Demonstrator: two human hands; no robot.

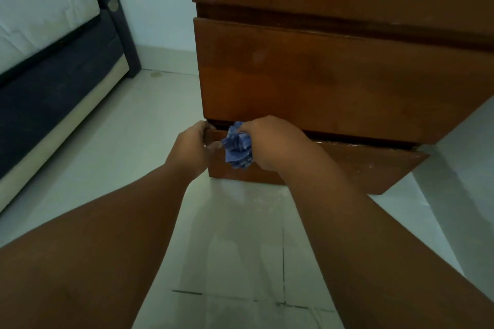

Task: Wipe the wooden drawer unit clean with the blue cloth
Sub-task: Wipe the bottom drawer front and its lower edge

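Brown wood makes up the drawer unit [334, 83], which stands on the far right side of a pale tiled floor [240, 235]. Its bottom drawer [361, 165] sticks out a little toward the person, and a dark gap shows above it. Some pale specks sit on the top edge of that drawer on the right.

Both arms reach forward to the left end of the bottom drawer. The left hand [193, 145] is at the drawer's top left corner. Its grip is curled around the corner, with the fingers over the top edge and the thumb on the front.

The right hand [272, 141] is just beside it, to the right. Its grip is pressed together around the blue cloth [238, 148], which is scrunched into a ball. The cloth sticks out of the left side of the fist, between the two hands. It lies against the top front of the bottom drawer.

On the far left stands a bed [53, 61] with a dark frame and a white mattress [40, 2]. A pale wall [155, 2] shows between the bed and the drawer unit.
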